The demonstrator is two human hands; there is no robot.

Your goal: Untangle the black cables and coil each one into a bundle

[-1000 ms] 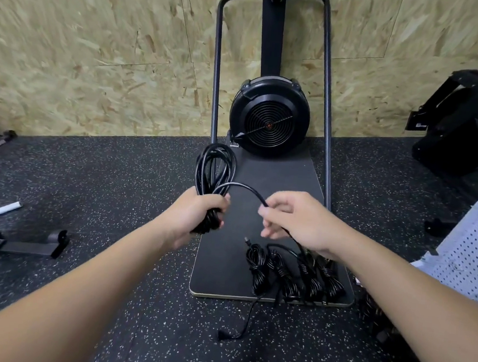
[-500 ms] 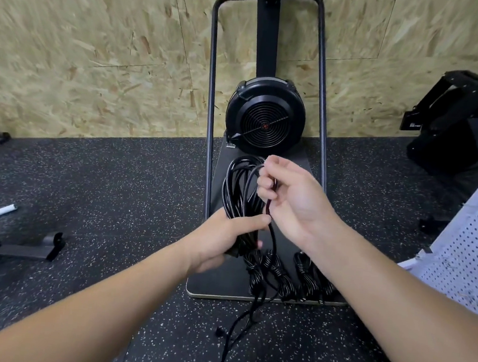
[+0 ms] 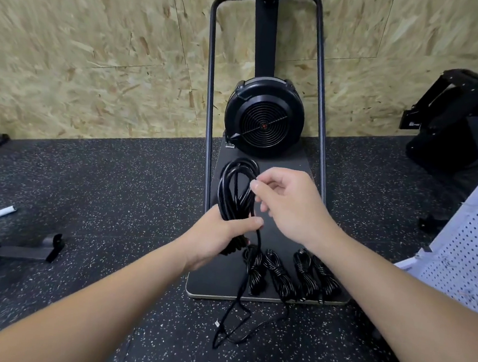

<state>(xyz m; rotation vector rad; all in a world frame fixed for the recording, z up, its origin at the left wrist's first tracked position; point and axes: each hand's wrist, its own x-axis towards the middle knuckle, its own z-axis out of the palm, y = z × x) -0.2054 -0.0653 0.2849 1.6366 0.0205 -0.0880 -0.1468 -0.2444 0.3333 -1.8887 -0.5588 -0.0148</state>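
Right hand point(image 3: 290, 206) shifted rightward, pinching strand; left hand point(image 3: 220, 237) grips coil point(image 3: 235, 192) base.

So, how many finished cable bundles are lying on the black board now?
4, in a row along the board's near edge: first bundle, second bundle, third bundle, fourth bundle. The right arm may hide more.

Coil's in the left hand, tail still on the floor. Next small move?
Probably draw up another loop: the right hand pinches the strand at the top of the coil that the left hand grips, while the loose tail trails on the floor.
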